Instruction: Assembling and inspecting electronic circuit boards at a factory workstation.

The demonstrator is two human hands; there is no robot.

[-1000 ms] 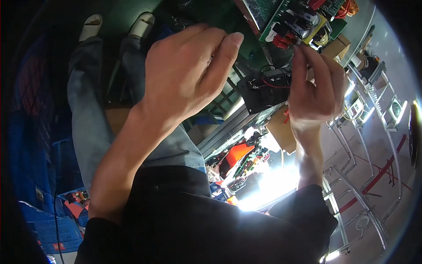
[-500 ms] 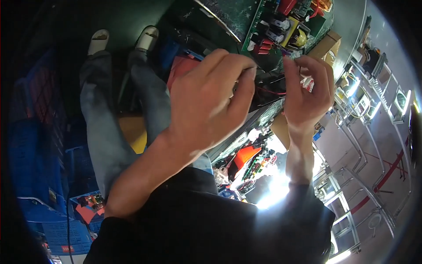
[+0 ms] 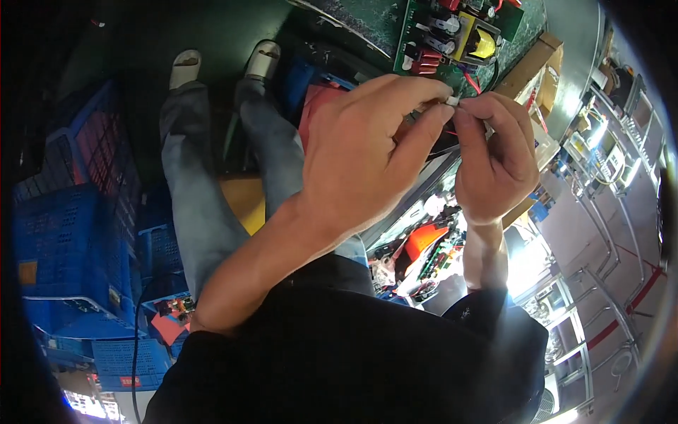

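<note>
My left hand [image 3: 367, 141] is closed in a pinch, thumb and forefinger on a small white connector [image 3: 452, 101]. Right beside it, my right hand [image 3: 494, 155] has its thumb and forefinger pressed together at the connector's other end; what sits between those fingertips is too small to make out. Just beyond the fingers lies a green circuit board [image 3: 406, 39] carrying a yellow-wrapped transformer [image 3: 484, 44], red capacitors [image 3: 426, 61] and other parts. A red wire [image 3: 472, 82] runs from the board toward my fingertips.
A cardboard box [image 3: 535, 67] stands right of the board. Below my hands, an orange-red piece [image 3: 426, 239] lies among cluttered electronic parts beside a bright light. Blue crates [image 3: 63, 240] are stacked at left. Metal racks [image 3: 600, 233] stand at right.
My hands have come together; the fingertips were apart before and now meet at the white connector. The whole view has shifted slightly, with the board now higher in the picture.
</note>
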